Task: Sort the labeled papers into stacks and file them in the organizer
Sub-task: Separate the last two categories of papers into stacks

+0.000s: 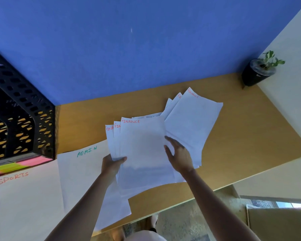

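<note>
The FINANCE sheets (142, 146) lie fanned across the middle of the desk (241, 129), several corners showing the red label, with a second loose group, the far sheets (191, 124), splayed up and to the right and partly overlapped by the nearer ones. The left hand (111, 165) is clamped on the left edge of the near bundle, thumb on top and fingers hidden beneath. The right hand (179, 157) is spread, palm turned inward, its fingers at the bundle's right edge and over the far sheets; it grips nothing that I can make out. Both forearms reach in from the bottom of the view and converge on the pile. The step in hand looks like gathering the FINANCE papers into one squared stack. The next move probably calls for the right hand to sweep the far sheets under or onto the bundle, then for both hands to tap the edges even, taking care that no loose sheet slides off the near desk edge. To the left lie the ADMIN stack (80, 174) and the SPORTS stack (24, 202), flat and apart from the hands. Behind them at the left edge stands the black organizer (21, 108), with coloured sticky notes (21, 165) at its foot. A potted plant (261, 70) sits in the far right corner.
</note>
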Demonstrator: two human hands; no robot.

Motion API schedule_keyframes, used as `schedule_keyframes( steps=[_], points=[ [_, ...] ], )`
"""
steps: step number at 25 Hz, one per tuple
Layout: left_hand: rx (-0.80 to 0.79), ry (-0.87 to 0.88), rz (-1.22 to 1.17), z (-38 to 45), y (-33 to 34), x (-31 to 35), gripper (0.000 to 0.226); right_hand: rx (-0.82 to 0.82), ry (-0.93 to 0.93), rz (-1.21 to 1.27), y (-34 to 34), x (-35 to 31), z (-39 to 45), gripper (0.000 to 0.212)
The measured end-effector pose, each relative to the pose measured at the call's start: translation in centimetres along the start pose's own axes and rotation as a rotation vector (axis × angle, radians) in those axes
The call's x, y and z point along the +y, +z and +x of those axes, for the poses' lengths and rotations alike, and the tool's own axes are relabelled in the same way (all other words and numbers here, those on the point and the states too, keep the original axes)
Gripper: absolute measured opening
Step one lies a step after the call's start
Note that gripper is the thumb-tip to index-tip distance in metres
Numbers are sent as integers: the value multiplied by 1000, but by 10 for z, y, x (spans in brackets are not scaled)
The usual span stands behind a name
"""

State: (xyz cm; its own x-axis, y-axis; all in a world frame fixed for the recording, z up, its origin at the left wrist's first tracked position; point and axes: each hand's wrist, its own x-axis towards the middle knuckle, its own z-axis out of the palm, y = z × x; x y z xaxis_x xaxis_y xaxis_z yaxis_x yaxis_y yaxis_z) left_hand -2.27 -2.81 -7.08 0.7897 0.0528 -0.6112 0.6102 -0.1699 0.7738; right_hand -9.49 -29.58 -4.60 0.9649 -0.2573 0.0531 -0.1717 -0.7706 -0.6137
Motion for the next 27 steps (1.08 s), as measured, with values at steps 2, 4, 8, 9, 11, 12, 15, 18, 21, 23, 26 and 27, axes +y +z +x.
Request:
schedule_keyframes(
  steps=[2, 4, 8, 9, 11, 12, 15, 18, 21, 23, 26, 27],
  points=[
    [-18, -3, 0, 0, -1, 1, 30, -4, 134, -102, -10, 20, 21, 53],
    [-41, -21, 9, 0, -3, 3, 34, -86, 187, -234, -14, 37, 36, 64],
    [-72, -53, 9, 1, -4, 5, 36, -63, 234, -337, -21, 50, 50, 56],
    [-72, -53, 8, 1, -3, 5, 36, -17, 257, -307, -24, 48, 52, 52],
    [-62, -55, 22, 1, -3, 6, 34, 113, 265, -198, -25, 42, 51, 47],
    [-56, -56, 27, 1, -2, 7, 33, 163, 224, -142, -25, 37, 47, 46],
    [-59, -65, 28, -2, -2, 9, 32, 191, -31, -62, -12, 11, 24, 48],
    [-62, -76, 27, -2, -2, 10, 31, 90, -263, -91, 13, -13, -8, 53],
    [-82, -85, 32, -5, -3, 14, 18, -21, -422, -129, 38, -22, -38, 54],
    [-97, -79, 51, -10, -2, 18, 10, -85, -487, -116, 50, -22, -53, 53],
    [-81, -83, 53, -13, -2, 18, 9, -131, -536, -115, 55, -22, -63, 52],
    [-76, -89, 55, -13, -3, 17, 7, -135, -535, -113, 54, -22, -65, 51]
  ],
)
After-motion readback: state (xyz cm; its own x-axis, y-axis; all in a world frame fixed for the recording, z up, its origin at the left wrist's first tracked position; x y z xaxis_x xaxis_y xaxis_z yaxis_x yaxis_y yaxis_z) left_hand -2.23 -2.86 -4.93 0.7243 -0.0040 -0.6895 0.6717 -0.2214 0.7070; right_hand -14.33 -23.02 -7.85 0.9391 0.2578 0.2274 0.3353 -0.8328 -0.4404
